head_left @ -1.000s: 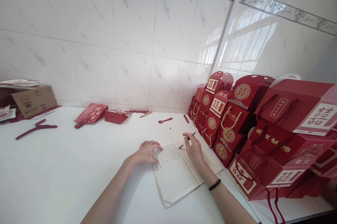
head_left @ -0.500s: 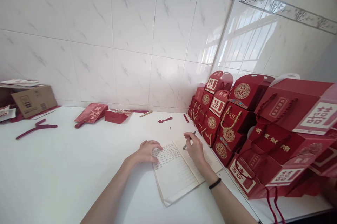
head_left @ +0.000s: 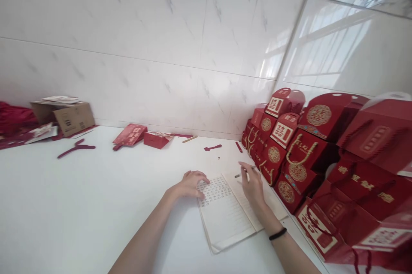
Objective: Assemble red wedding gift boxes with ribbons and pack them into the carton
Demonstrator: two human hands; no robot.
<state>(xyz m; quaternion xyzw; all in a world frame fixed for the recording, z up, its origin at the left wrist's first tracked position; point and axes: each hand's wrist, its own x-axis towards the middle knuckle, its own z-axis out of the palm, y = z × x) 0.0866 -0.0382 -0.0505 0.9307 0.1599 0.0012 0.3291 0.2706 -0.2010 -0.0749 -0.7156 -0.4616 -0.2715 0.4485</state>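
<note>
An open notebook (head_left: 230, 227) lies on the white table, with rows of handwritten characters across the top of its left page. My left hand (head_left: 189, 185) rests at that page's left edge, thumb and fingers spread apart and touching the paper. Over the right page, my right hand (head_left: 252, 186) grips a thin pen (head_left: 238, 176), which slants almost flat between the fingers. Whether the pen's end touches the paper I cannot tell. A black band (head_left: 277, 234) circles my right wrist. Part of the right page is hidden under my right hand and forearm.
Red gift boxes (head_left: 298, 171) with cord handles are stacked along the right. Toward the wall lie a red packet (head_left: 130, 135), a small red box (head_left: 156, 140), and dark red strips (head_left: 77, 147). A cardboard box (head_left: 74, 118) stands at the back left.
The view has turned left, so everything sits further right in the picture. In my right hand the pen has tipped from steep to nearly flat. My left hand stays on the page.
</note>
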